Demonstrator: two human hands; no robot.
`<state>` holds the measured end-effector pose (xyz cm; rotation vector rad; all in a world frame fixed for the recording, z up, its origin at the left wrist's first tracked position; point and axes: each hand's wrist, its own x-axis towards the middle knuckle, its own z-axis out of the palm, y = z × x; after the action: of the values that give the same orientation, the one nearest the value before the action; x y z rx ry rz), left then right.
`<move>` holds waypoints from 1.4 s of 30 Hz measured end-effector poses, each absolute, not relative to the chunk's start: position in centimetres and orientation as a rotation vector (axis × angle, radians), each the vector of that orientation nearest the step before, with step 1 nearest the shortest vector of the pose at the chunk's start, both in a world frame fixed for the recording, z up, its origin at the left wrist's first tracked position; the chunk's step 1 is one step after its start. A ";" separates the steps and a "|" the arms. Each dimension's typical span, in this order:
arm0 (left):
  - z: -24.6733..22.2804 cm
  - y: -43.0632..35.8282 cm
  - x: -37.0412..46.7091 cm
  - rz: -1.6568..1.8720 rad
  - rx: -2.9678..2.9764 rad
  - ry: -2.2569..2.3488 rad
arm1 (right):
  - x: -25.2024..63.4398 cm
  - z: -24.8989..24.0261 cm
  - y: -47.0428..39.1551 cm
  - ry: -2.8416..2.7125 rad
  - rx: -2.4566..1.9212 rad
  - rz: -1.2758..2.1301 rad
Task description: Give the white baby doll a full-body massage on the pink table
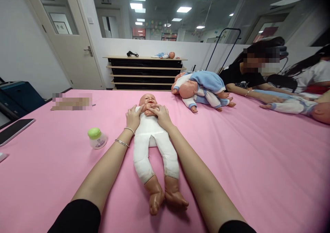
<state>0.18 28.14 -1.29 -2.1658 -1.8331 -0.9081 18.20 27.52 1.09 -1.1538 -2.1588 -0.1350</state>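
Head view: left hand (133, 116) and right hand (163, 116), part-curled, touch the arms of the supine doll (151, 124) between them; grip unclear. Step, apparently: arm positioning over the chest; next move calls for even guidance.

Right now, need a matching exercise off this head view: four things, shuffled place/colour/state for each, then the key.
Things
1. Jar
2. White-bodied doll
3. Shelf unit
4. Table cover

Descriptions
A. Pink
B. Stands by the back wall, below the window
C. Lies face up, left hand and right hand at its upper body
D. Has its green lid on

Right pairs: 1-D, 2-C, 3-B, 4-A
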 end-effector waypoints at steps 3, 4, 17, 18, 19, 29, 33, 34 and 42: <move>-1.7 28.5 0.0 -1.071 -2.152 -1.853 | 18.2 0.4 27.8 -2.027 -1.172 -0.059; -1.9 28.7 -0.1 -1.181 -2.133 -1.873 | 18.3 0.0 28.0 -1.905 -1.186 -0.001; -5.0 31.0 -2.5 -2.213 -1.398 -2.376 | 23.7 -3.0 30.0 -0.486 -1.360 0.377; -4.9 30.8 -2.3 -2.202 -1.428 -2.347 | 23.4 -2.9 30.0 -0.540 -1.334 0.374; -4.7 30.7 -2.1 -2.183 -1.470 -2.299 | 23.0 -2.9 29.9 -0.621 -1.294 0.362; -2.8 29.3 -0.6 -1.530 -2.064 -1.762 | 19.5 -1.6 28.3 -1.798 -0.903 0.041; -2.6 28.7 -0.3 -1.190 -2.167 -1.771 | 19.6 -0.8 27.6 -1.940 -0.942 -0.067; -2.6 28.7 -0.2 -1.160 -2.170 -1.775 | 19.6 -0.6 27.4 -1.954 -0.960 -0.074; -3.1 29.4 -0.9 -1.591 -2.122 -1.877 | 20.2 -2.0 28.0 -1.491 -1.118 0.107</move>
<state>-0.86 29.42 -3.11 -2.1220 -1.8774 -1.5908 20.16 27.97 -2.00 -1.1176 -1.4909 0.1074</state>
